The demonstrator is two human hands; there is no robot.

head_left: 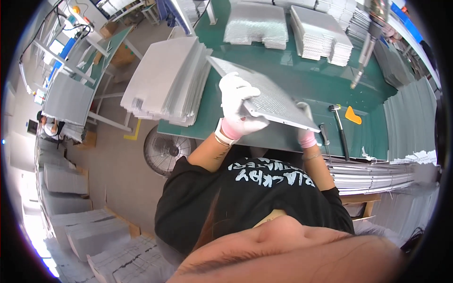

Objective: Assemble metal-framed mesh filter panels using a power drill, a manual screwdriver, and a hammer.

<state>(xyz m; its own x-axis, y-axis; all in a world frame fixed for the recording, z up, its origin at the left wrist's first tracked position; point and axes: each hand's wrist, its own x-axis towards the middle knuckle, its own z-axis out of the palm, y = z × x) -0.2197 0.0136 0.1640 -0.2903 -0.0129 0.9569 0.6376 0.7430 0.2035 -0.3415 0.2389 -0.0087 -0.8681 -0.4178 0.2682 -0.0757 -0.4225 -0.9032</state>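
Observation:
A flat grey panel with a mesh face and a metal frame [276, 100] is held tilted above the near edge of the green table [302, 78]. My left hand [238, 106], in a white glove, grips the panel's left side, thumb on the near edge and fingers over the face. At the near right corner my right hand [306, 123], also gloved, holds the panel; its fingers are partly hidden behind it. To the right of that hand lie a hammer with a black handle [341, 134], a small handled tool [324, 134] and a yellow-orange scraper-like piece [352, 115].
A tall stack of pale panels [163, 75] stands left on the table, with more stacks [256, 23] at the back. A metal tool [368, 49] hangs over the right side. Grey sheets [409, 122] line the right edge. A floor fan [169, 151] stands below left.

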